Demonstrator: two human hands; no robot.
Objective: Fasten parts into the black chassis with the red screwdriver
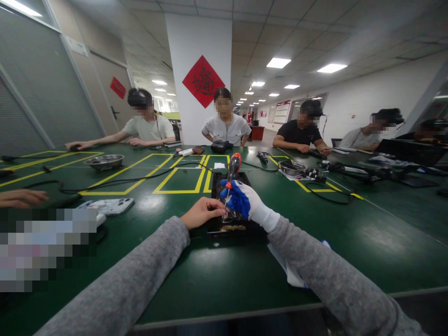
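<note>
My right hand, in a white glove with blue-coated fingers, is wrapped round a screwdriver with a red and black handle. Its thin shaft points down toward a black open case on the green table. My left hand is bare, its thumb and fingers pinched together at the lower end of the shaft. Whatever lies between those fingertips is too small to make out. Both hands are over the case and partly cover its inside.
On the green table are a phone and metal bowl at left, cables, and another bowl at right. A white cloth lies under my right forearm. Several people sit opposite; another person's hand rests at left.
</note>
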